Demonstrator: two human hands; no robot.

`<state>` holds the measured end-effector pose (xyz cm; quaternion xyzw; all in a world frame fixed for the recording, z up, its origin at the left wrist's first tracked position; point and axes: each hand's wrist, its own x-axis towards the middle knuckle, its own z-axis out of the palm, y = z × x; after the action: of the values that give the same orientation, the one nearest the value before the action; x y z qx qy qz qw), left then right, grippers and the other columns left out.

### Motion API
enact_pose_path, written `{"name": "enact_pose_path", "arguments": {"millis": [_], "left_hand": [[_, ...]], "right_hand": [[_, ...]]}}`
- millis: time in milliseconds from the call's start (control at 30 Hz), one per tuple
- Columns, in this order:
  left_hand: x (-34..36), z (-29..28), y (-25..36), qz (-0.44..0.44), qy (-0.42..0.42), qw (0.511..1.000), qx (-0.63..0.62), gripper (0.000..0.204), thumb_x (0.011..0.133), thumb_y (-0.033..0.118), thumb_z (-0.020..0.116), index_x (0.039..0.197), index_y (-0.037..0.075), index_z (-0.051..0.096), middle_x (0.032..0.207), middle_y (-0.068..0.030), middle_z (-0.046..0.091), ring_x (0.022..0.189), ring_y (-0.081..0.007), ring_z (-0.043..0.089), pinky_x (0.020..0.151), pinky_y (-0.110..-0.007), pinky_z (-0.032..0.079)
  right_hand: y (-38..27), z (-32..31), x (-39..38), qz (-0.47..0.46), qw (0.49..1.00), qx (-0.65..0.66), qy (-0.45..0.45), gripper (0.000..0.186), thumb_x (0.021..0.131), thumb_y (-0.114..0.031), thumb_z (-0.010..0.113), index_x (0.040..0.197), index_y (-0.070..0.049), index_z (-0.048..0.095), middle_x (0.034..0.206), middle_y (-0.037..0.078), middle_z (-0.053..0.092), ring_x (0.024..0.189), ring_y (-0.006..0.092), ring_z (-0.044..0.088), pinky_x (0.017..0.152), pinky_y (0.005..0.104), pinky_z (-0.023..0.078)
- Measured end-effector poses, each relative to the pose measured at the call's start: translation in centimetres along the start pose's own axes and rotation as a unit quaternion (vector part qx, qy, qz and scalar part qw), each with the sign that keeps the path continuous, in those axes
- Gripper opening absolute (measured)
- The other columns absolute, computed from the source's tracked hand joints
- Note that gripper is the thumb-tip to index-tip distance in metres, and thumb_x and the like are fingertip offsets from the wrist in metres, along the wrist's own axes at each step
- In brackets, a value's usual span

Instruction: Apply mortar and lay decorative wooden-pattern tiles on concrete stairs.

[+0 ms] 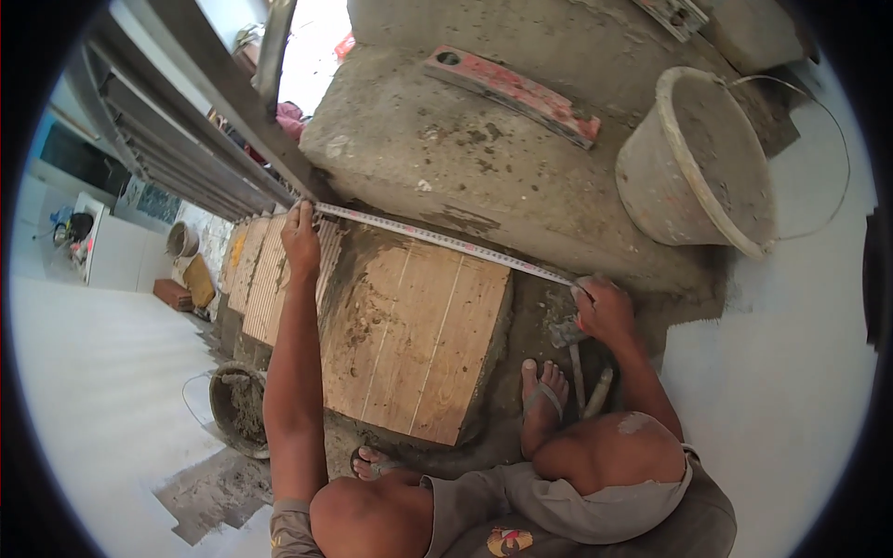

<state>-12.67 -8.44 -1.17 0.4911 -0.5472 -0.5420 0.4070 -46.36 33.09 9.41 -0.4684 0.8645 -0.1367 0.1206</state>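
Observation:
A white tape measure (446, 240) is stretched along the foot of a concrete step (465, 158). My left hand (300, 237) pinches its far left end, close to the base of a metal railing. At the other end my right hand (603, 307) is closed around the tape's case, of which only a bit of red shows. Just below the tape lies a wood-look tile (419, 335), smeared with wet mortar on its left part. A hammer-like tool (569, 337) rests on the mortar under my right hand, beside my right foot.
On the step lies a red, worn spirit level (516, 93). A mortar-crusted bucket (651, 167) with a wire handle tilts at the right. Another bucket (240, 409) of mortar stands left of my left arm. The metal railing (205, 93) rises at upper left, above tiled lower steps (265, 288).

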Motion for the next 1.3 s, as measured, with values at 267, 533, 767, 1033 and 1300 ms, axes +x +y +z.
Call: {"name": "enact_pose_path", "arguments": {"millis": [267,533,767,1033,1300], "left_hand": [[-0.4,-2.0,-0.4,0.046,-0.050,0.989,0.131,0.062,0.108,0.034,0.055,0.149,-0.012,0.045,0.156,-0.0265,0.047,0.148,-0.0338,0.042,0.122,-0.037,0.029],[-0.9,-1.3,0.2,0.106,-0.057,0.966,0.228,0.065,0.107,0.034,0.054,0.151,-0.012,0.041,0.158,-0.0279,0.044,0.150,-0.0357,0.039,0.123,-0.038,0.027],[-0.1,-1.4,-0.7,0.112,-0.049,0.952,0.279,0.063,0.107,0.035,0.055,0.148,-0.012,0.046,0.152,-0.0298,0.049,0.145,-0.0372,0.044,0.120,-0.040,0.031],[1.0,-2.0,-1.2,0.107,-0.009,0.946,0.307,0.052,0.102,0.034,0.064,0.131,-0.009,0.062,0.130,-0.0295,0.065,0.125,-0.0421,0.061,0.106,-0.045,0.046],[1.3,-3.2,-1.4,0.147,-0.001,0.930,0.336,0.066,0.100,0.046,0.066,0.133,-0.011,0.061,0.135,-0.0290,0.064,0.132,-0.0396,0.058,0.113,-0.043,0.041]], "right_hand": [[-0.5,0.2,-0.1,-0.011,1.000,-0.004,0.021,0.022,0.096,-0.030,0.062,0.096,-0.009,0.070,0.095,0.018,0.067,0.089,0.0435,0.067,0.078,0.0539,0.053],[0.0,0.7,-0.1,0.002,1.000,-0.009,0.006,0.025,0.097,-0.033,0.061,0.097,-0.009,0.071,0.097,0.017,0.068,0.091,0.0425,0.068,0.079,0.0531,0.054],[0.3,1.8,0.2,-0.002,1.000,-0.010,0.011,0.026,0.097,-0.032,0.061,0.096,-0.008,0.071,0.099,0.018,0.069,0.091,0.0430,0.069,0.081,0.0536,0.055],[0.5,2.7,0.8,-0.005,1.000,-0.006,-0.014,0.026,0.096,-0.030,0.060,0.099,-0.007,0.071,0.101,0.020,0.069,0.092,0.0430,0.069,0.082,0.0536,0.055],[0.9,4.1,1.1,0.010,0.999,0.003,-0.037,0.028,0.096,-0.029,0.058,0.100,-0.005,0.071,0.101,0.021,0.070,0.095,0.0430,0.069,0.085,0.0527,0.055]]}}
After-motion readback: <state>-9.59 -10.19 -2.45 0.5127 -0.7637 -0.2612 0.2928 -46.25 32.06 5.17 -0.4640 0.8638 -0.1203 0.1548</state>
